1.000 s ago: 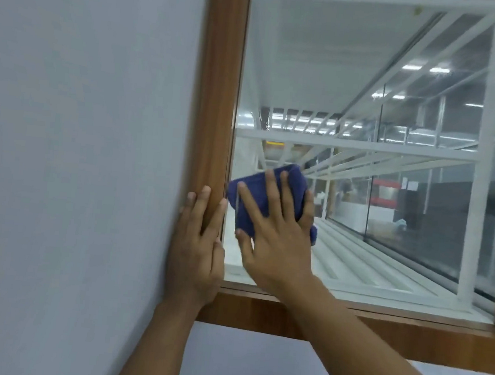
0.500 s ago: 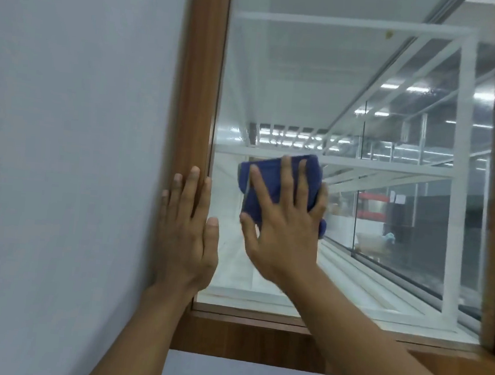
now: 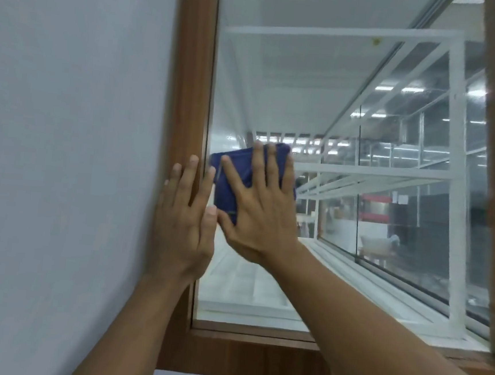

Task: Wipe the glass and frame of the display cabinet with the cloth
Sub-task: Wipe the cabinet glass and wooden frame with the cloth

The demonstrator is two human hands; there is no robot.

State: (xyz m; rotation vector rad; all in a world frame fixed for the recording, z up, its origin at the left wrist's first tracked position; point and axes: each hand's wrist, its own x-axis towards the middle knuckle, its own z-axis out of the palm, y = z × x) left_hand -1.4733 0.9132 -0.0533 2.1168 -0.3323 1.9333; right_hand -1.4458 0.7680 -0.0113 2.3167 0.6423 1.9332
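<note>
The blue cloth [image 3: 235,180] lay flat against the glass [image 3: 292,101] of the display cabinet, low in the pane and just beside the left upright of the wooden frame [image 3: 190,86]. The right hand [image 3: 261,206] pressed it there with the palm spread and the fingers [image 3: 258,164] fanned upward over it, not curled around it; the cloth's top edge and left side showed past the fingertips. The right forearm ran down from that hand toward the lower right.

Left of the cloth, the left hand [image 3: 185,214] lay open and flat, its fingers pointing up along the frame's left upright, with the thumb side reaching onto the glass and nearly touching the right hand's thumb. It held nothing.

Left of the frame stood a plain pale wall [image 3: 64,141]. Below the cloth, the frame's bottom rail ran across under the pane, and the right upright showed at the far edge. Behind the glass, white shelving [image 3: 448,175] with glass panels receded to the right of the cloth, with reflected ceiling lights above it. The edges of the hands were slightly blurred.
</note>
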